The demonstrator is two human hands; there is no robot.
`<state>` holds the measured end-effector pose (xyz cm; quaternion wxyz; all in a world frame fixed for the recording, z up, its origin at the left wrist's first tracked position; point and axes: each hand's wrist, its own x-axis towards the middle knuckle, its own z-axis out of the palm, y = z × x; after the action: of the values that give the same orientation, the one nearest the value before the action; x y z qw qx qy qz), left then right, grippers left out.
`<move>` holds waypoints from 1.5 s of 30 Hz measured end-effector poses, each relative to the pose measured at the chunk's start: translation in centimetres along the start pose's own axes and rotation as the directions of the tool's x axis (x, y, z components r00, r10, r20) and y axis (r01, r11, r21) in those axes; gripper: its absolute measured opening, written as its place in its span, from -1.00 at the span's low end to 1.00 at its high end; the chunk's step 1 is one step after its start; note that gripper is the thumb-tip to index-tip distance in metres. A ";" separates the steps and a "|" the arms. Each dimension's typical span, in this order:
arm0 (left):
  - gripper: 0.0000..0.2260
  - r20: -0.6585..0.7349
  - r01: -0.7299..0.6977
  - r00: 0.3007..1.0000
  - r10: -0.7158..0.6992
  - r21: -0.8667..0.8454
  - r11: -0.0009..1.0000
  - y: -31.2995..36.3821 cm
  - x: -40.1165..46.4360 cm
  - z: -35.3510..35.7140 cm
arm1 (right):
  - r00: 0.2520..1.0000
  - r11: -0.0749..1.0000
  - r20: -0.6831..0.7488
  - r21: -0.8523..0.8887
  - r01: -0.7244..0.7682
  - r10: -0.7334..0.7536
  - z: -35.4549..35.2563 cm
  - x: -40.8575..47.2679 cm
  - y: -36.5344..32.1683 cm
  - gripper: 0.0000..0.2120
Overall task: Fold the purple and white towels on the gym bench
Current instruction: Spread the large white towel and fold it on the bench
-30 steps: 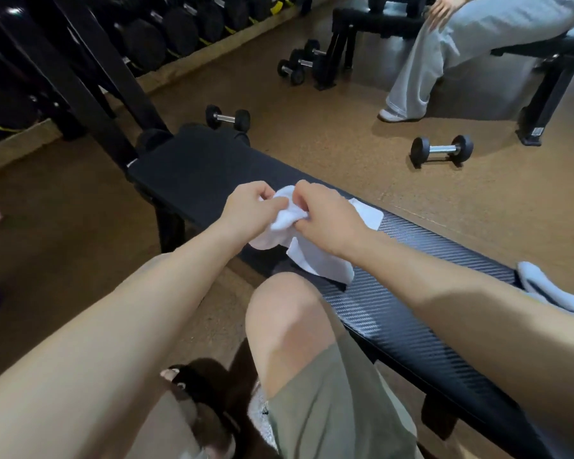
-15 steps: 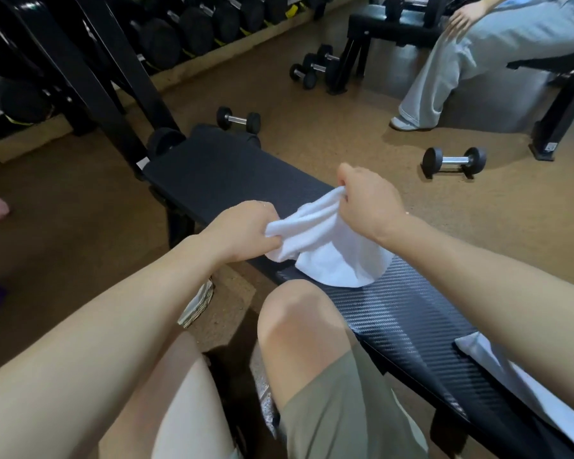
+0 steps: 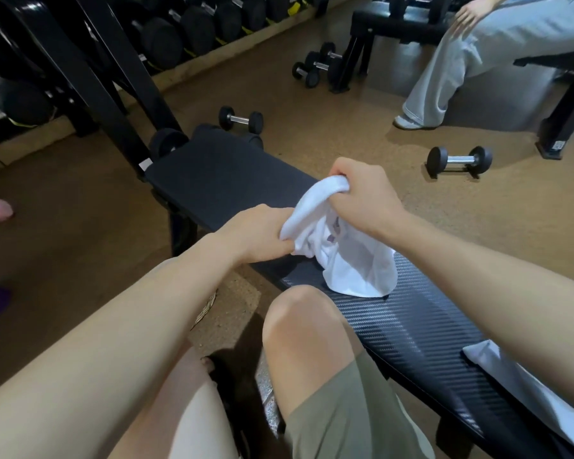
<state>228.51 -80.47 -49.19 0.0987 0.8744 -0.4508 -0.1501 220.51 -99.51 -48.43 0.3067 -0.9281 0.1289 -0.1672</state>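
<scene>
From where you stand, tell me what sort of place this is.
Most likely a gym's free-weights area: a padded bench in front, loose dumbbells on the floor, and a rack of larger dumbbells along the wall.

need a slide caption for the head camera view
Left hand and right hand grip a white towel, lifted and bunched over the gym bench.

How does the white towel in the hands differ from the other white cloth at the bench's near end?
The white towel is bunched and lifted, gripped by the left hand and right hand; the other white cloth lies flat and untouched. The towel sits mid-bench; the cloth is partly hidden by the right arm. Both are white.
</scene>
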 end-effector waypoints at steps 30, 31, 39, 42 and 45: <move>-0.59 -0.093 0.356 0.928 -0.362 -0.077 0.931 -7.1 -0.5 5.7 | 0.575 0.925 0.728 -0.342 -0.166 0.373 1.9 -5.0 2.6 -0.69; -0.62 -0.103 0.363 0.918 -0.382 -0.166 0.917 -7.6 -0.3 5.6 | 0.484 0.921 0.785 -0.303 -0.246 0.387 1.8 -4.5 2.2 -0.70; -0.67 -0.064 0.435 0.792 -0.607 -0.639 0.635 -10.6 1.3 4.7 | 0.618 0.954 0.729 -0.184 -0.235 0.293 5.3 2.2 1.4 -0.85; -0.73 -0.134 0.359 0.680 -0.721 -0.797 0.486 -11.3 2.2 4.3 | 0.902 0.988 0.411 -0.129 -0.083 0.130 8.6 5.8 1.7 -0.84; -0.62 -0.167 0.345 0.639 -0.751 -0.811 0.473 -11.9 2.9 4.3 | 0.950 0.991 0.303 -0.122 -0.046 0.081 12.0 9.8 2.1 -0.70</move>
<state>237.62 -76.13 -57.36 0.4880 0.8667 0.0085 -0.1027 233.81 -98.16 -56.48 0.2749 -0.9541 0.1187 -0.0033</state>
